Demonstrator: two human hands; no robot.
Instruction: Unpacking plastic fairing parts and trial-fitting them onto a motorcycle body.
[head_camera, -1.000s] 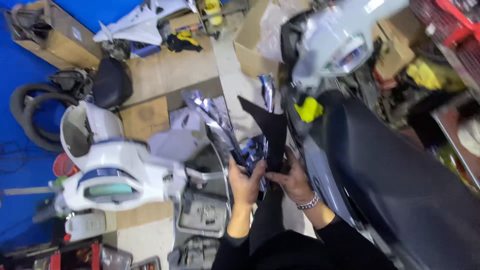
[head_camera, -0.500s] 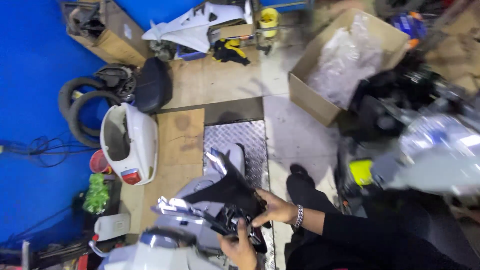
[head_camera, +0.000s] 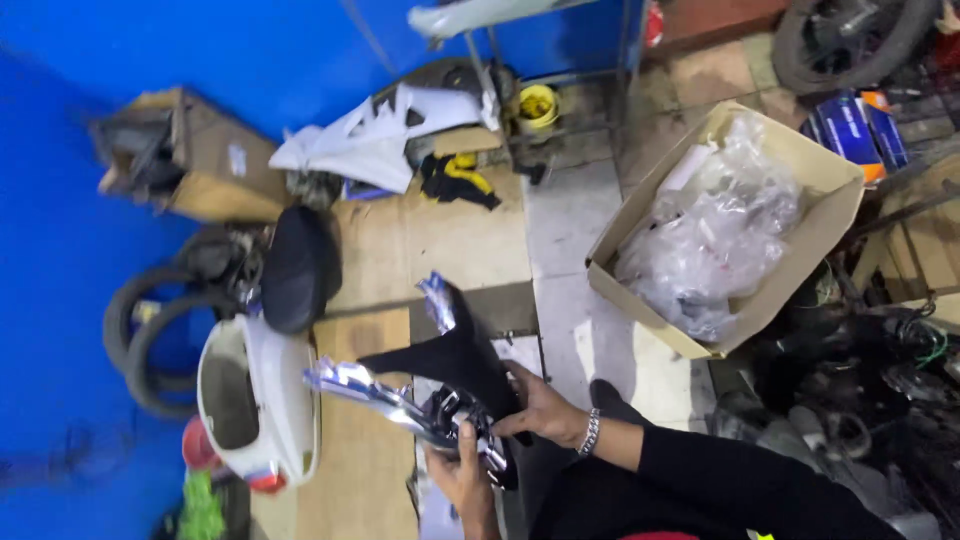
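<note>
Both hands clasp one black plastic scooter body panel (head_camera: 455, 365) with shiny chrome trim (head_camera: 385, 400): the right hand (head_camera: 540, 412) on its flank, the left hand (head_camera: 462, 472) beneath. Held clear above the floor's steel tread plate (head_camera: 520, 352), I judge a loosened grip could drop and scratch it.

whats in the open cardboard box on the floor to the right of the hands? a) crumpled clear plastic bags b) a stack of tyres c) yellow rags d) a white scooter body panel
a: the cardboard box is filled with crumpled clear plastic bags; the tyres lie far off by the blue wall, and the white scooter body panel lies on the floor outside the box.
</note>
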